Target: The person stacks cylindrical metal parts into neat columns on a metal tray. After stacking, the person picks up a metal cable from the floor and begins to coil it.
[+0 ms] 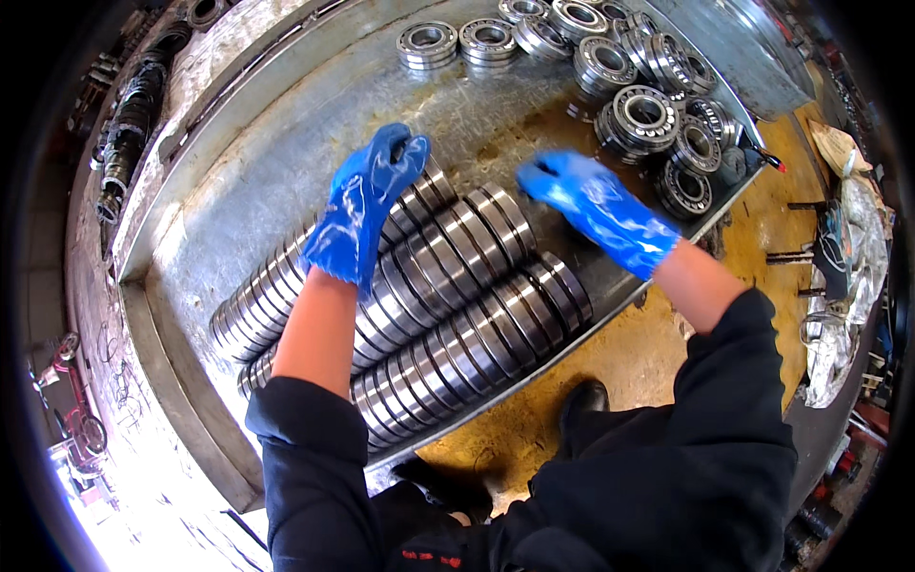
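Bearings fill the metal tray (238,181). The nearest ones are steel rings (457,315) standing on edge, packed face to face in three long rows that run slanted from lower left to upper right. Their outer surfaces are shiny grey with dark grooves between them, and they look oily.

The left hand (367,205), in a blue rubber glove, rests on the upper end of the farthest row. The fingers are curled down over the top rings, so the hand is closed around the end of this row, but I cannot tell how many rings it grips. The right hand (596,210), also in a blue glove, is blurred. It is above the tray just right of the upper ends of the rows, with fingers bent and pointing left. Whether it holds something, I cannot tell; it seems to touch nothing.

The rows lie under and between both forearms, reaching down to the front rim of the tray. More bearings with visible rollers (648,114) lie flat in stacks at the far right part of the tray, beyond the right hand.
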{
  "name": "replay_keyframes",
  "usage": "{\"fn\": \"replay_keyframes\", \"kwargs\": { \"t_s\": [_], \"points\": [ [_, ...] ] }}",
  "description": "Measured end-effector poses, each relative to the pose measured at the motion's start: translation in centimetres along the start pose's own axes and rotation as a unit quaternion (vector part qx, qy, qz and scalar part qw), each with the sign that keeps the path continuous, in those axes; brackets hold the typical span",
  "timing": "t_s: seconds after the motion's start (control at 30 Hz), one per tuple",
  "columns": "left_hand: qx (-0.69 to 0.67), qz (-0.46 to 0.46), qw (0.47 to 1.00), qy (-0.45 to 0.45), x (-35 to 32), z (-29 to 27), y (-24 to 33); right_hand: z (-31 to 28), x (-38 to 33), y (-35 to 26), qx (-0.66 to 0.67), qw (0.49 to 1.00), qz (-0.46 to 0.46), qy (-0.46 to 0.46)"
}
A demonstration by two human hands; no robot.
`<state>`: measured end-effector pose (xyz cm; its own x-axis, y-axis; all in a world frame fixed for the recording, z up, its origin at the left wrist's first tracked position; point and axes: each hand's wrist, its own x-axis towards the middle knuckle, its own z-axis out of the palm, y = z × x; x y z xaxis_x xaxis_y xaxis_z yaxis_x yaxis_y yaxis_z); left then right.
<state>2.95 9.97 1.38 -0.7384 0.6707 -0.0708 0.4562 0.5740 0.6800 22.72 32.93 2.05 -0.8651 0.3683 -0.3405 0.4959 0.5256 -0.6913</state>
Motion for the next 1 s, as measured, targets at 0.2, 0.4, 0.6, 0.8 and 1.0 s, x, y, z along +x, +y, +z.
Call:
{"fn": "replay_keyframes", "kwargs": {
  "t_s": [0.2, 0.4, 0.6, 0.8, 1.0],
  "points": [
    [0.041, -0.015, 0.999, 0.0, 0.4, 1.0, 0.9, -2.4, 21.6, 0.8, -0.342, 0.878, -0.229, 0.243],
    [0.05, -0.023, 0.998, 0.009, -0.3, 0.5, 1.2, -1.7, 26.0, -2.2, -0.411, 0.878, -0.103, 0.221],
    [0.04, -0.015, 0.999, 0.022, -0.2, 0.9, 0.2, 0.8, 20.8, -2.4, -0.321, 0.92, -0.156, 0.162],
    [0.012, -0.03, 0.999, 0.001, 0.2, 1.0, 1.5, 1.2, 11.2, -3.6, 0.153, 0.984, -0.081, -0.037],
    [-0.109, 0.052, 0.992, 0.024, 1.7, 1.4, -0.3, 4.5, 8.2, -2.9, 0.378, 0.908, -0.081, -0.16]
  ]
}}
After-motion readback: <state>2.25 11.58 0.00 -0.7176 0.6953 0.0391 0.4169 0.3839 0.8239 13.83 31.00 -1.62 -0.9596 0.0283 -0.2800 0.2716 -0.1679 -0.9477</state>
